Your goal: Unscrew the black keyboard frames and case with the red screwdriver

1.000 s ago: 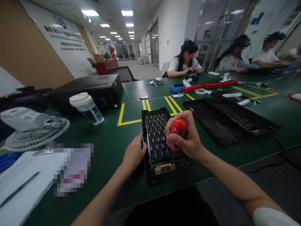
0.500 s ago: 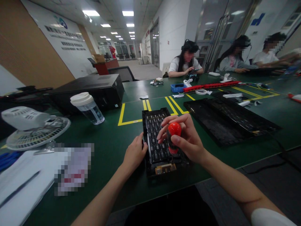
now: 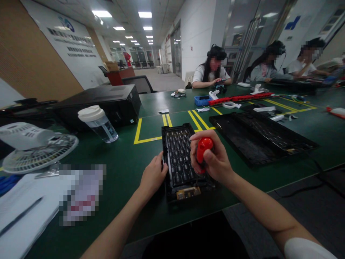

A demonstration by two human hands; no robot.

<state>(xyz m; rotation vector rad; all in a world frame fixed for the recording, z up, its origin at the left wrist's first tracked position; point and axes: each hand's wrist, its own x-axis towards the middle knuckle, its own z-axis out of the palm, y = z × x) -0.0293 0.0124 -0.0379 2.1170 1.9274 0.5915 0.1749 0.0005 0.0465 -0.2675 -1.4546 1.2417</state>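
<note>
A black tray-like case point(image 3: 179, 154) with rows of dark rounded cells lies on the green table in front of me, a small gold-brown circuit strip point(image 3: 188, 193) at its near end. My left hand point(image 3: 155, 171) grips the left edge of this case, thumb on the rim. Over the right side of the case, my right hand point(image 3: 212, 154) is wrapped round a red-and-black screwdriver handle point(image 3: 205, 145). The tool's tip is too small and dark to make out.
Right of the case lie black panels point(image 3: 258, 136). A lidded cup point(image 3: 98, 124), a white fan point(image 3: 37, 147), papers point(image 3: 29, 212) and a black computer case point(image 3: 99, 106) stand left. Beyond are a blue box point(image 3: 202, 100), red strip point(image 3: 239, 98) and a seated person point(image 3: 211, 68).
My right hand has closed more tightly round the screwdriver and its handle has tilted and shifted slightly right. My left hand keeps its hold on the case.
</note>
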